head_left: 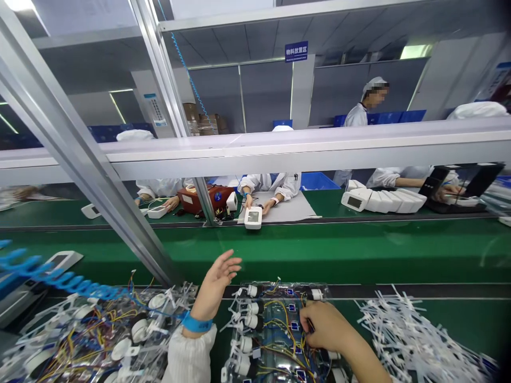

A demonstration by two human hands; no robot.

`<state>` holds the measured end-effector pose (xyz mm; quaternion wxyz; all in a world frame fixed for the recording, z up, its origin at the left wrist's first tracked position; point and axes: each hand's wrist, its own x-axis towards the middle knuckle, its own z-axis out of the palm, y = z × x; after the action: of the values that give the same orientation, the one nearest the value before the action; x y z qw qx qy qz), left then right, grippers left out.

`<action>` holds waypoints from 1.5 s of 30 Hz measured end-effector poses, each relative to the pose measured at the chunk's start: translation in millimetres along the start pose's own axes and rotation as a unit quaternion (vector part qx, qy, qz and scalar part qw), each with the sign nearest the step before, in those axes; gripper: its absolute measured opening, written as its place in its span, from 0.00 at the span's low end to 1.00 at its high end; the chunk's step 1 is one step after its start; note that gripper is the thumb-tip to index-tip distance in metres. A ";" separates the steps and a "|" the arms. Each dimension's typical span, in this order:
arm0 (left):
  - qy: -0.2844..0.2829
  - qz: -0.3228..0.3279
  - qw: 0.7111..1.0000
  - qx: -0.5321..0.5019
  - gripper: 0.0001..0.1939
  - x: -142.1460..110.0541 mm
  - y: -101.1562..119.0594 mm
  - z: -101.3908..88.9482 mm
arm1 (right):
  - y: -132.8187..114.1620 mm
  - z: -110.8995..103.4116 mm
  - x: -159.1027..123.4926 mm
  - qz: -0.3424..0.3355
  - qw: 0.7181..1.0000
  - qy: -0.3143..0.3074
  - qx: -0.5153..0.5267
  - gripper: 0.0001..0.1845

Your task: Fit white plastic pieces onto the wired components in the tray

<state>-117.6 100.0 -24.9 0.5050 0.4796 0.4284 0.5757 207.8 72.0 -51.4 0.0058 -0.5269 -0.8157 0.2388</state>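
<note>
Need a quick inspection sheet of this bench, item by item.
Surface: green bench mat, with a dark strip across it.
Job's things: clear plastic holder carrying white wired modules.
Clutter: heap of white plastic strips to the right; heap of wired parts to the left.
Hands: left hand open and raised, wearing a blue wristband; right hand among the wires, grip unclear.
Cables: multicoloured wires on the holder; blue coiled cord at left.
Surroundings: co-workers in white gowns across the bench; metal rail.
</note>
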 end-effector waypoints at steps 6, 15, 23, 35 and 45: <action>-0.271 -0.007 0.925 0.267 0.23 -17.3 1.6 35.8 | 0.5 -2.0 0.2 -0.018 1.000 0.018 0.005 0.15; -0.429 0.012 0.791 0.436 0.31 -38.1 -23.6 81.9 | -5.7 -3.8 -1.8 0.002 1.000 0.006 -0.008 0.15; -0.436 0.047 0.763 0.475 0.27 -40.9 -37.9 95.8 | -10.1 -3.6 -3.8 0.033 0.999 0.002 -0.025 0.15; -0.298 0.045 0.835 0.461 0.05 -22.2 -9.6 66.3 | -7.0 -13.9 -9.2 -0.041 0.999 0.026 0.001 0.07; -0.311 0.026 0.819 0.481 0.21 -17.6 -14.3 57.6 | -0.5 -19.4 -7.4 -0.041 0.997 0.066 0.026 0.03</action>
<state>-57.9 84.8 -31.1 0.3011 0.8259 0.4589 0.1293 215.6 72.9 -32.3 0.0827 -0.5075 -0.8278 0.2244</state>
